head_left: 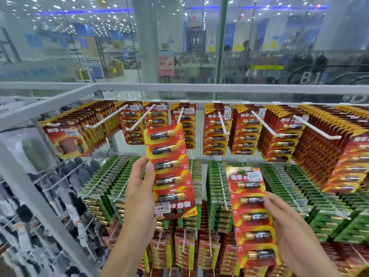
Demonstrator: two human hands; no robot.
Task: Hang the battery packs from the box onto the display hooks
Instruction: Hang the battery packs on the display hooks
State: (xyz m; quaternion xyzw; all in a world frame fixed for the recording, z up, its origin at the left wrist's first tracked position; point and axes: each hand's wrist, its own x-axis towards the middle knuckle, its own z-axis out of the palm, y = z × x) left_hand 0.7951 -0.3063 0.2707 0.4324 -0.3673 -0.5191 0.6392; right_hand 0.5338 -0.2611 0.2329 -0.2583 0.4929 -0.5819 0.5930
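Left hand [139,188] grips upside-down red battery pack [169,170] by its left edge, thumb on the front, header end down; pack's top end sits just below a white display hook [180,114] in the top row. Right hand [287,222] pinches upright red battery pack [250,216] at its right edge, in front of green packs [214,186]. Hung red packs [245,132] fill top row

My left hand [139,188] grips one red battery pack [169,168] upside-down before the white display hooks [315,126] — my right hand [287,222] pinches a second pack [251,212] upright by its edge, in front of the green packs [289,176] lower down.
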